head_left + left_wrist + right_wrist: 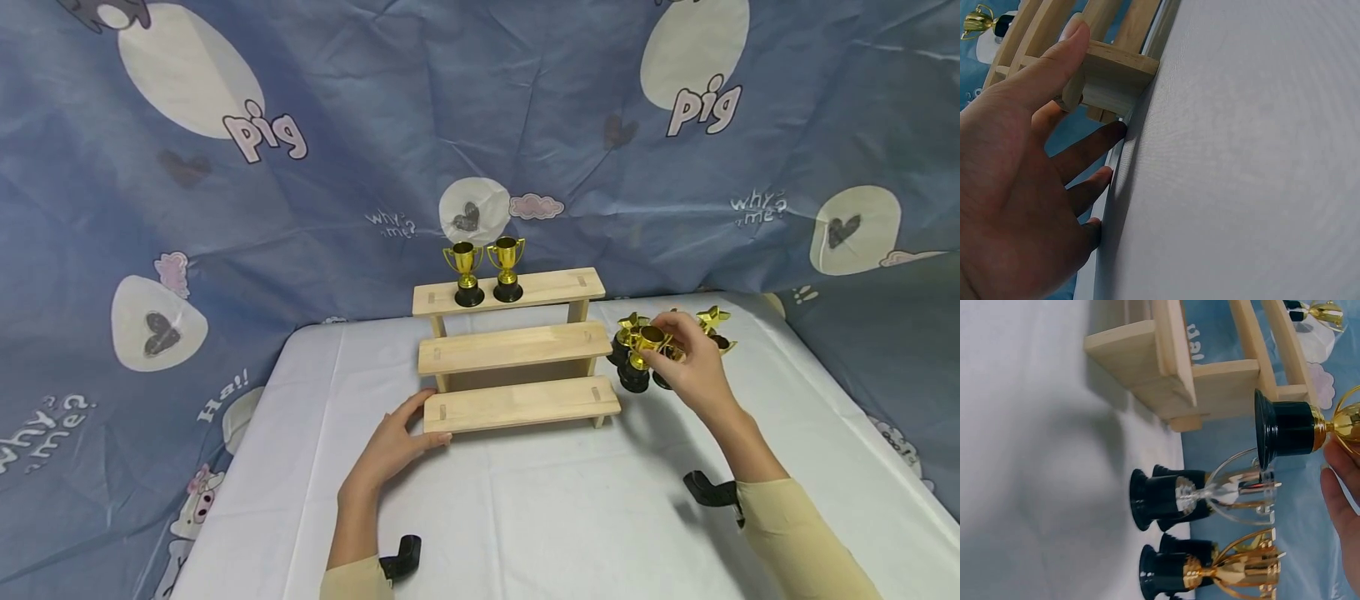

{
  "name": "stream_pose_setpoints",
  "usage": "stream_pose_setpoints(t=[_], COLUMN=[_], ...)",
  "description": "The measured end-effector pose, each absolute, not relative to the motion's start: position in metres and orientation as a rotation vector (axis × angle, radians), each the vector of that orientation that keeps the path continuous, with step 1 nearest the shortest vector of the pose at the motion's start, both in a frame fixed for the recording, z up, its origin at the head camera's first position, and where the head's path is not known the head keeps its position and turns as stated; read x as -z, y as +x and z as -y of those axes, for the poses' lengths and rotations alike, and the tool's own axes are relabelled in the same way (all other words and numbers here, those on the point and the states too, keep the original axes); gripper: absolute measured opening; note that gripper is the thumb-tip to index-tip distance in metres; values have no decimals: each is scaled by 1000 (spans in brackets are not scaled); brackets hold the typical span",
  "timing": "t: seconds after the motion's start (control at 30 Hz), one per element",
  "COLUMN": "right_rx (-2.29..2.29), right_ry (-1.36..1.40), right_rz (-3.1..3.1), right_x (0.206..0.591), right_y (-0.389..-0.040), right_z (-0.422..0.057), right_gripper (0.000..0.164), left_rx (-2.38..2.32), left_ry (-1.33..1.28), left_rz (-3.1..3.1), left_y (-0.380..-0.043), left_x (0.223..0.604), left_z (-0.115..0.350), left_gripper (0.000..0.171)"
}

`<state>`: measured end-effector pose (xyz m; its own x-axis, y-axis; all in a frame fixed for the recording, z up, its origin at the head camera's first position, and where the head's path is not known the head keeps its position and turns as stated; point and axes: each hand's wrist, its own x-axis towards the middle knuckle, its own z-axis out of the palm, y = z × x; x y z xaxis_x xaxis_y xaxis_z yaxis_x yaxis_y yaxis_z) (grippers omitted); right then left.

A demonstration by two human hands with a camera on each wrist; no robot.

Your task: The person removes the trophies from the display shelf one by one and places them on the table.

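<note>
Closest to the right-wrist camera, a gold trophy hung upright in mid-air, its cup pinched between the thumb and fingers of the right hand. Its black base was clear of the tablecloth, to the right of the wooden stand. That high hold left the base free, which suited keeping it level; a gentle pinch seemed best, since the thin handles looked easy to bend. Near it, a silver trophy and a copper-toned trophy stood close enough to be knocked, so going upward before sideways looked the safer path. Farther out, the left hand held the left end of the lowest step between thumb and forefinger; light, steady pressure there seemed right against sliding. Two gold cups stood side by side on the top step.
</note>
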<state>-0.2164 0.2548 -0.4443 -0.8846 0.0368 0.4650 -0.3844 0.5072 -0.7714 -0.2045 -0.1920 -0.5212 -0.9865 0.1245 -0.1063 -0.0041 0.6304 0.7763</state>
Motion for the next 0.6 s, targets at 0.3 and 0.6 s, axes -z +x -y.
stream_pose_setpoints(t=[0.3,0.6], right_rx=[-1357,-1331], right_ry=[312,265], right_rz=[2330,2383], right_x=[447,464], right_y=[-209,-204], right_z=[-254,-260], right_gripper=[39,41], left_rx=[-1292,-1275], left_ry=[93,108], left_rz=[-2684,-2691], left_y=[-203,-205], left_x=[522,521], left_z=[193,192], left_gripper=[86,86])
